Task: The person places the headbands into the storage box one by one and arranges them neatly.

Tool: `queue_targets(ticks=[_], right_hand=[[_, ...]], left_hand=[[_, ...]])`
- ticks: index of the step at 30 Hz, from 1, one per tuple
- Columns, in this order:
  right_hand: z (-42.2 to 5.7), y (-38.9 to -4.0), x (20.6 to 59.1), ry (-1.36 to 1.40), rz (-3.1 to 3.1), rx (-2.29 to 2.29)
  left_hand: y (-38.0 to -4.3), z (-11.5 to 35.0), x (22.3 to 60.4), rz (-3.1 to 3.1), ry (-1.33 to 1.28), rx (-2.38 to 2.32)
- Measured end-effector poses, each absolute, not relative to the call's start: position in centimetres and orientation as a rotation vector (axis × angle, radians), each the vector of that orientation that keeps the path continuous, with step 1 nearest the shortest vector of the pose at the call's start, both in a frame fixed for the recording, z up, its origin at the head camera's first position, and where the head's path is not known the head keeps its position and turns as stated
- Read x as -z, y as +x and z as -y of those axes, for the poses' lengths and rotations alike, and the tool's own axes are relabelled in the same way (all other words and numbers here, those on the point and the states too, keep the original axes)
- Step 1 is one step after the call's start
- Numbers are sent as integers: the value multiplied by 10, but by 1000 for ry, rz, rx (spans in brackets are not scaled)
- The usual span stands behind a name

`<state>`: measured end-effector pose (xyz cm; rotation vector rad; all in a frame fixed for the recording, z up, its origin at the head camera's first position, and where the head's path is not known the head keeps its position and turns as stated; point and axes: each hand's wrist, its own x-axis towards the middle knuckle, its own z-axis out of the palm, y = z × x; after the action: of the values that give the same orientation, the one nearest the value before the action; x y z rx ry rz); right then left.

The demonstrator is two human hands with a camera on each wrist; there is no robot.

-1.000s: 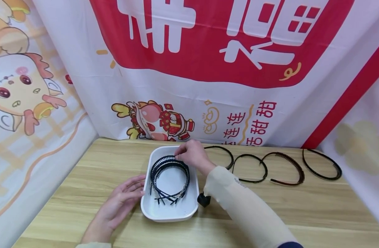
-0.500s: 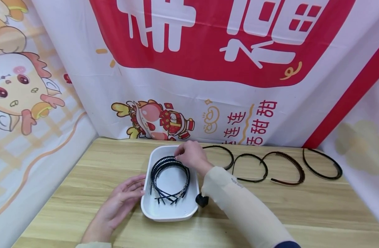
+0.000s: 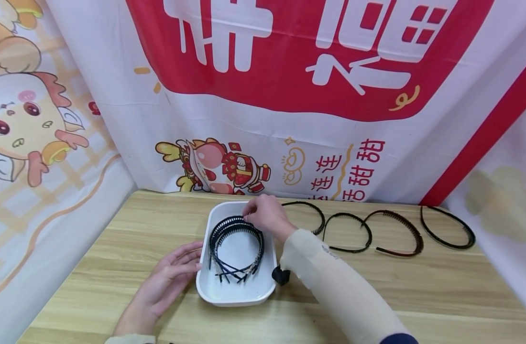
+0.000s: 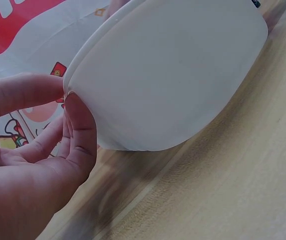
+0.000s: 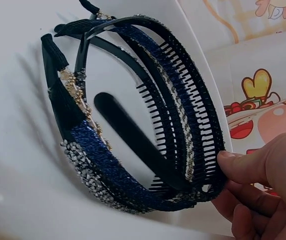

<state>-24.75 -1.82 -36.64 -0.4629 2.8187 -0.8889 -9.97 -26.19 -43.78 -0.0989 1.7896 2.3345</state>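
The left hand (image 3: 166,279) pinched the left rim of the tray (image 3: 235,303). Inside lay the bands (image 5: 135,137), crossed tips toward the person; the right hand (image 3: 266,216), nearer, gripped their far curve, so they extended leftward and nearward from it.

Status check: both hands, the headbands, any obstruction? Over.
Left hand holding white tub at rim. Right hand pinching a dark headband inside it. Four loose headbands on table, rightward; nothing seen blocking.
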Motion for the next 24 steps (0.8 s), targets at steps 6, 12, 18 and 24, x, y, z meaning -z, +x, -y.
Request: queue_targets(ticks=[6,12,18,24], right_hand=[[16,-251,365,-453,-2806,932],[18,-252,364,-440,-2810,891],[19,-252,363,-427,-2824,860],[20,-252,363,-418,-2820,848]], left_hand=[[-99,262,437,-1784,-94,-2335],[-100,262,436,-1789,-102,-2328],[-99,260,435,-1789,-140,-2323],[-99,261,435,-1780,-132,-2331]])
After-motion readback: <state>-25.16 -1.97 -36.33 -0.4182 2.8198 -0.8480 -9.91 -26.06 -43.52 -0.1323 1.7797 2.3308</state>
